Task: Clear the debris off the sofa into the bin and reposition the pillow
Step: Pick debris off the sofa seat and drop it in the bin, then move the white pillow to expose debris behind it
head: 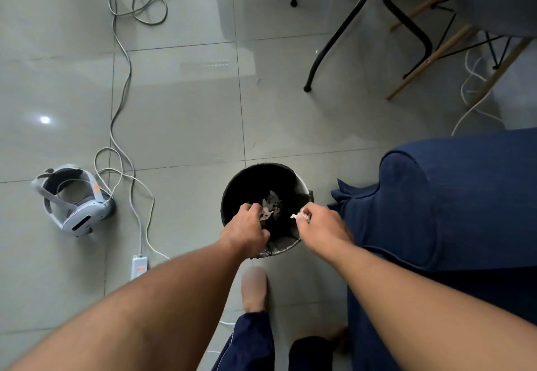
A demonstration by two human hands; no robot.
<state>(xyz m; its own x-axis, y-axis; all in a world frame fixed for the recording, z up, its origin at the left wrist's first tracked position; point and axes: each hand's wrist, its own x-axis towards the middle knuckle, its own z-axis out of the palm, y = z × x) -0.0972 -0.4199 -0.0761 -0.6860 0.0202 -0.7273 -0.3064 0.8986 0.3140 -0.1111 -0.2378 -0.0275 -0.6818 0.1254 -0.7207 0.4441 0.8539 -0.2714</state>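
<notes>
A round black bin (232, 193) stands on the tiled floor just left of the blue sofa (453, 202). White paper scraps (271, 200) lie inside it. My left hand (247, 229) hovers over the bin's near-left rim, fingers curled around a scrap of paper. My right hand (318, 225) is over the bin's right rim, pinching a small white paper scrap (297, 215) between its fingertips. No pillow is in view.
A white headset (74, 200) lies on the floor at the left, with cables (125, 80) trailing up across the tiles. A white adapter (139, 266) lies near my left forearm. Black and wooden chair legs (348, 28) stand at the upper right. My feet are below the bin.
</notes>
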